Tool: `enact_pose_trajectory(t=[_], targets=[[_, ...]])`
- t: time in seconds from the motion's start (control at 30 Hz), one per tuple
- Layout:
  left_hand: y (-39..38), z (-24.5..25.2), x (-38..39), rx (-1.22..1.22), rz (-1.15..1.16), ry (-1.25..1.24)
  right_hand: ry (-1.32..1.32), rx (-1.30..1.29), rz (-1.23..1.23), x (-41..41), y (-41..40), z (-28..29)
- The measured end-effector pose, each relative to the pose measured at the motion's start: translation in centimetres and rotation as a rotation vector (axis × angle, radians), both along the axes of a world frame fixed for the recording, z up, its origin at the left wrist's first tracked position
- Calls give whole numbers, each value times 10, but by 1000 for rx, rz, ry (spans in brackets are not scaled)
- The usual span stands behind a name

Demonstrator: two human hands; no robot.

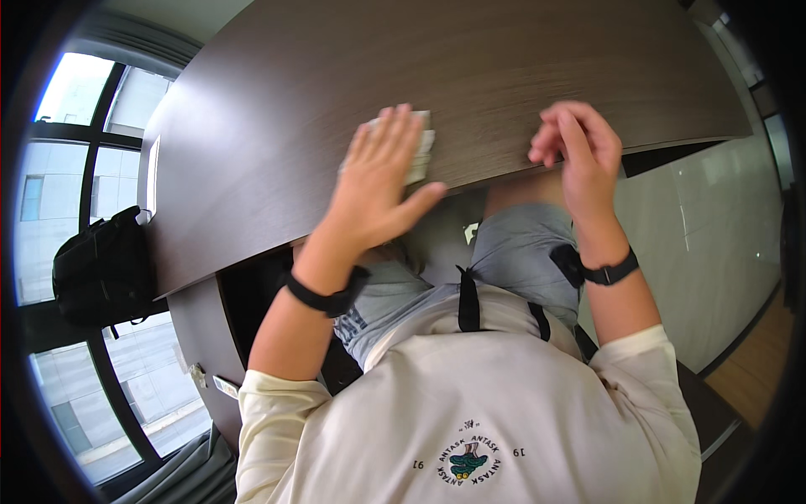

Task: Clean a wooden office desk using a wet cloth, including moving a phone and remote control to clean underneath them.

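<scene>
My left hand (381,173) lies flat, palm down, over a folded white tissue or cloth (423,154) on the dark wood-grain desk (271,126). Its fingers are stretched out, and the thumb sticks out to the right, past the desk's near edge. Most of the white piece is hidden beneath the palm and fingers. To the right, my right hand (582,138) hovers around the near edge with its fingers loosely curled. Motion blurs those fingers; I see nothing held in them, but the inside of the hand is partly hidden.
A black bag (104,268) stands at the desk's left end, by the dark-framed window (88,132). Below the desktop, my legs in grey shorts (522,242) sit close to its edge. Glossy floor tiles (692,239) stretch to the right.
</scene>
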State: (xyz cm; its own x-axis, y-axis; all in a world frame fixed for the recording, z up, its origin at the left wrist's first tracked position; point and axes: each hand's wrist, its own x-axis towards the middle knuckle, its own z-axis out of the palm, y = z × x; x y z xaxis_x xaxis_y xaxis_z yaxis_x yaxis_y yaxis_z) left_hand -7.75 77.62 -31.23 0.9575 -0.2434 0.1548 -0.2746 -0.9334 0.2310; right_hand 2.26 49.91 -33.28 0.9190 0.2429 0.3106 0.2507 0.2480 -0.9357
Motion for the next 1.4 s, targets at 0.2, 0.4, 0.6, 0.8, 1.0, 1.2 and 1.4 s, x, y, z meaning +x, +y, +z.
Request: enact_pose_trajectory(t=[0.2, 0.4, 0.6, 0.8, 1.0, 1.2, 1.4], targets=[[-40, -18, 26, -24, -36, -199, 281, -631, 170, -83, -69, -68], [-24, -26, 0, -49, 5, -257, 187, -1030, 140, -190, -111, -81], [34, -28, -42, 12, 71, -267, 367, -1312, 85, -219, -133, -78], [126, -22, -108, 59, 290, -219, 820, -1315, 264, -219, -160, -87], [246, -24, -166, 15, 608, -116, 954, -866, 116, -218, -165, -112], [391, -48, -207, 78, 849, -51, 1244, -423, 62, -208, -144, -115], [494, -70, -220, 219, 958, 69, 1335, -413, 133, -201, -143, -120]])
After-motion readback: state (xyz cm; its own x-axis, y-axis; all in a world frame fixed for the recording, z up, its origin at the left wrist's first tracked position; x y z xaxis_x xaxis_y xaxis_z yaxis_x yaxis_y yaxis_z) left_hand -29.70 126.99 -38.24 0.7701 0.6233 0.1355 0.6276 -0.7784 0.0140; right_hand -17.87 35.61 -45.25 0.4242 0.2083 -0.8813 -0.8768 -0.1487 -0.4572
